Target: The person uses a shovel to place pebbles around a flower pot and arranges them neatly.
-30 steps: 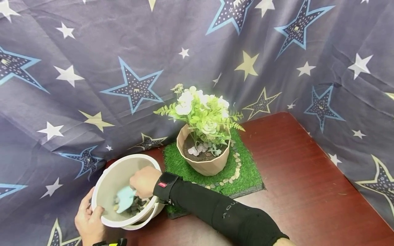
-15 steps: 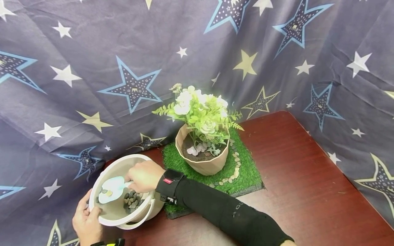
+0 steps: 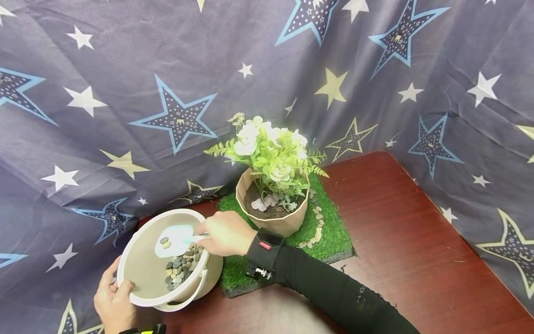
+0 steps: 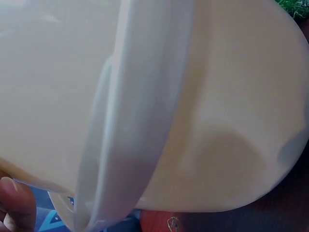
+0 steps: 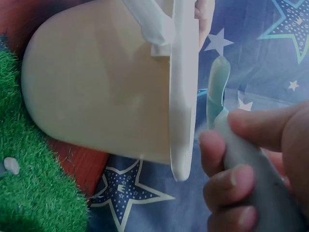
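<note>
My left hand (image 3: 113,297) grips the rim of a cream bucket (image 3: 143,260), thumb over the edge, and the bucket leans to one side. Grey and tan pebbles (image 3: 180,268) lie inside it. My right hand (image 3: 227,233) holds a pale blue toy shovel (image 3: 177,239) by its handle, over the bucket's mouth. A couple of pebbles (image 3: 165,242) sit on the blade. In the right wrist view, the fingers and thumb wrap the shovel's handle (image 5: 256,179), with the blade (image 5: 218,87) outside the bucket's rim (image 5: 182,106).
A beige flowerpot (image 3: 280,225) with white flowers (image 3: 267,139) and soil stands on a square of artificial grass (image 3: 333,239). A curved row of pebbles (image 3: 318,232) lies on the grass. The red-brown table (image 3: 396,232) extends right; a star-patterned cloth (image 3: 267,41) hangs behind.
The shovel has come up from the pebbles in the bucket with a couple on its blade. My right hand has moved up and to the right; my left hand stays on the rim.
</note>
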`<state>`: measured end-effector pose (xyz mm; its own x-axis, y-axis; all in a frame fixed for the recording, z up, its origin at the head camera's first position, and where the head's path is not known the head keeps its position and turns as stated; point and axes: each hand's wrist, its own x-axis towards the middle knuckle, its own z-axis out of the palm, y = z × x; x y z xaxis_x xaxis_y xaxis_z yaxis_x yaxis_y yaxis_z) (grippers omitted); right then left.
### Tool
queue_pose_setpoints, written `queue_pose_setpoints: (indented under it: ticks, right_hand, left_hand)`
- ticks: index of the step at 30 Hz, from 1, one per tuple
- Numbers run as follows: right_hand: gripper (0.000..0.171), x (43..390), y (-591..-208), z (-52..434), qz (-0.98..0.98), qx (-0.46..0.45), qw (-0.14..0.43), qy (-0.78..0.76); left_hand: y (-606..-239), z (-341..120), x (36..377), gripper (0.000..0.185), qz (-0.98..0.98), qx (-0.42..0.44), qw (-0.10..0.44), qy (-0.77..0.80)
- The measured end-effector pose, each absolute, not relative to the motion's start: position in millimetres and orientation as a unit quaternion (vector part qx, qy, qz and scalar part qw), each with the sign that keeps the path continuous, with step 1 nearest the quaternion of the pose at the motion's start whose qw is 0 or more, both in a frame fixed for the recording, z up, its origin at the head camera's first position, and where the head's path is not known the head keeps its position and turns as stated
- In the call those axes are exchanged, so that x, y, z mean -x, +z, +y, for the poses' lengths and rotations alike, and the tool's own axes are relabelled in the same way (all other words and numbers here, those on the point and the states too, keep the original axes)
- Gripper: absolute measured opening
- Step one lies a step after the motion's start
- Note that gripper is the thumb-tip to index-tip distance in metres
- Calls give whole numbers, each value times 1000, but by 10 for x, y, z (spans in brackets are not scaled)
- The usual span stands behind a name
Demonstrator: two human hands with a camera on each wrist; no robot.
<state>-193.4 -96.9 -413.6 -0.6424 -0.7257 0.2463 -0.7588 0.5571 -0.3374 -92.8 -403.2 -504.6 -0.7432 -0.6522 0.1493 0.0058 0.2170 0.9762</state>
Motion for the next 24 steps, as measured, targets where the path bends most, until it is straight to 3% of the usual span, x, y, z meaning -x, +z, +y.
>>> queue_pose_setpoints:
  ticks: [6, 24]
  right_hand:
    - [20, 1919, -4159, -760, -884, -405, 36, 230]
    - [18, 1632, -4421, -268, -882, -381, 70, 268]
  left_hand:
    - [-5046, -4023, 932, 68, -750, -238, 280, -551]
    - [-5001, -4010, 942, 70, -741, -249, 282, -556]
